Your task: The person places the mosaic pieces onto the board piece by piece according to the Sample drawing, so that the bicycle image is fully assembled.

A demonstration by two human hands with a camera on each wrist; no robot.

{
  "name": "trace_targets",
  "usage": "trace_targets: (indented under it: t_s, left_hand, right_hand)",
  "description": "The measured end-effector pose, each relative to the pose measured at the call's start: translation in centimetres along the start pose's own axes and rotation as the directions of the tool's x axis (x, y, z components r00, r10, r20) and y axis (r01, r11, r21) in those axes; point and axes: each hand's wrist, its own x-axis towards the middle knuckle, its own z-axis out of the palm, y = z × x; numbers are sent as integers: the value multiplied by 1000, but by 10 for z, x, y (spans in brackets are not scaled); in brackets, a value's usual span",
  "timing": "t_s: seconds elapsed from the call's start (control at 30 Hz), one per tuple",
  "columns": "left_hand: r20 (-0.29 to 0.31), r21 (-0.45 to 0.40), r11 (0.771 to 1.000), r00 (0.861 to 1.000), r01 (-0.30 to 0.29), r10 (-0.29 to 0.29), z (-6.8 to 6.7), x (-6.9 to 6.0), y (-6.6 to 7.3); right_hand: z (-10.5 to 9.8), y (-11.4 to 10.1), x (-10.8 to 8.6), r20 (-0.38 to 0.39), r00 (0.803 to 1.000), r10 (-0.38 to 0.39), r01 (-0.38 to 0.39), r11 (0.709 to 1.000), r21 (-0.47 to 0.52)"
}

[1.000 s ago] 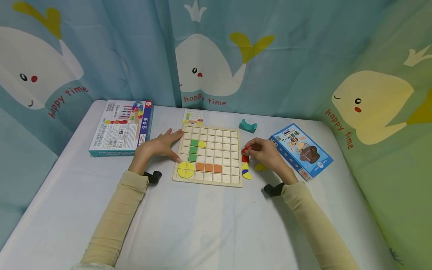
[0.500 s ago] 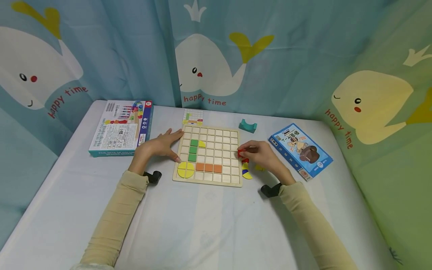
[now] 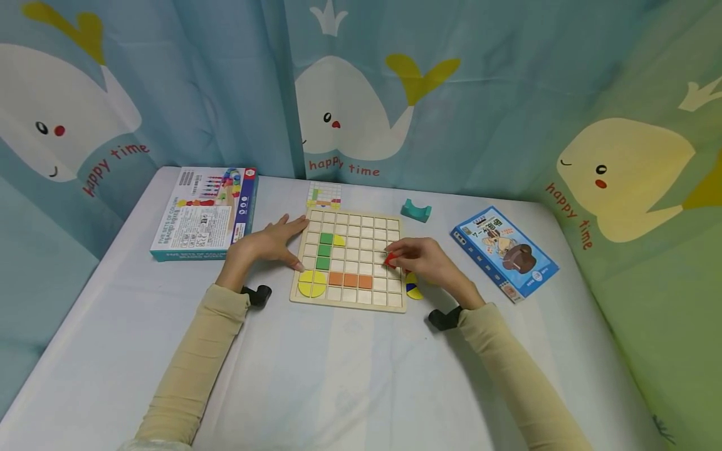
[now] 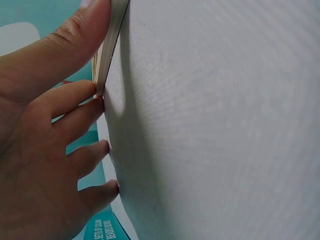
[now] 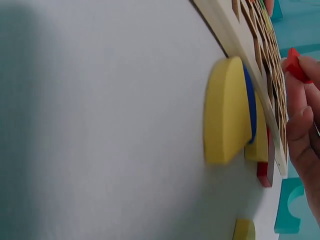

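A wooden grid board (image 3: 361,224) lies mid-table. My left hand (image 3: 269,244) rests against its left edge, fingers spread; in the left wrist view the thumb touches the board's side. Over the right columns, my right hand (image 3: 427,260) pinches a small red block (image 5: 296,67) between thumb and fingers. On the board sit green squares (image 3: 324,250), orange squares (image 3: 350,280), a yellow disc of quarter pieces (image 3: 312,284) and a yellow quarter piece (image 3: 339,241). Beside the right edge lie yellow pieces (image 5: 227,112), a blue piece (image 5: 250,102) and another red block (image 5: 265,172).
A small pattern card (image 3: 324,195) lies behind the board, and a teal arch block (image 3: 416,211) at its back right. A large box (image 3: 204,216) stands on the left, a blue box (image 3: 504,252) on the right. A whale-print curtain (image 3: 361,125) hangs behind.
My right hand has lifted the red block from beside the board and carried it left over the right-hand columns. My left hand has stayed at the left edge.
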Motion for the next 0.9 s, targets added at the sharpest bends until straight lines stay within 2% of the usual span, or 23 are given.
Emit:
trace_targets:
  t_s: [0.2,0.53,0.77,0.9]
  left_hand:
    - [-1,0,1000,1000,1,-1,0,0,0]
    - [1,-6,1000,1000,10,-10,0,-1,2]
    - [4,-10,1000,1000,7,-7,-1,-1,2]
    - [5,-6,1000,1000,9,-9,-1,-1,2]
  right_hand:
    - [5,-2,3,35,999,-18,20,999,-30]
    - [10,-7,7,60,998,0,4,998,-56]
    - [13,-10,8,82,996,35,-24,992,-127]
    - [12,-10,8,95,995,23,-10,990,-138]
